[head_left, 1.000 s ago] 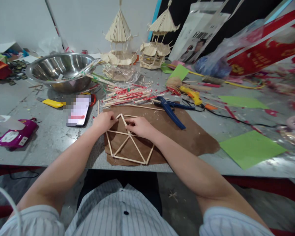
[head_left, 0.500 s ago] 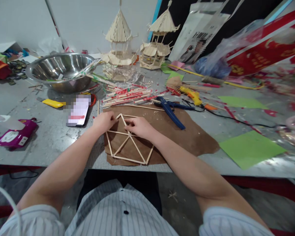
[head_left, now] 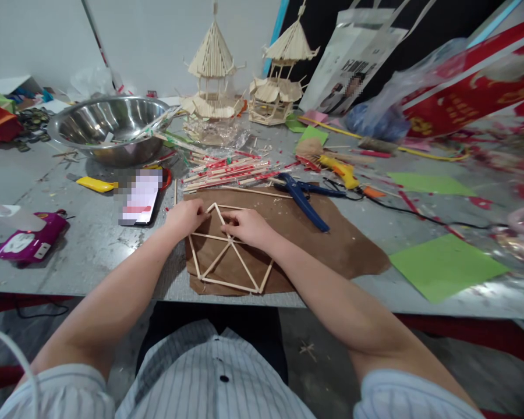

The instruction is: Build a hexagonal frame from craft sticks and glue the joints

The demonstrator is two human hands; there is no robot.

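A hexagonal frame of thin wooden sticks (head_left: pixel 229 285), with spokes meeting in its middle, lies flat on a piece of brown paper (head_left: pixel 344 250). My left hand (head_left: pixel 187 217) is closed at the frame's upper left side, fingertips bent down onto the stick there. Beside it, my right hand (head_left: pixel 248 226) pinches the spoke stick (head_left: pixel 219 214) running from the top corner to the centre. My right hand's palm covers part of the frame's right side. Blue-handled pliers (head_left: pixel 305 203) rest on the paper beyond my right hand.
Behind the paper lies a pile of wrapped sticks (head_left: pixel 231 169). A steel bowl (head_left: pixel 109 154), a phone (head_left: pixel 140 198) and a yellow cutter knife (head_left: pixel 95 184) are to the left. Two stick pagodas (head_left: pixel 212 58) stand behind. A yellow glue gun (head_left: pixel 343 170) and green paper (head_left: pixel 445 267) lie right.
Both hands keep the same grip and place on the stick frame. The whole view has shifted very slightly; nothing on the table has visibly moved.
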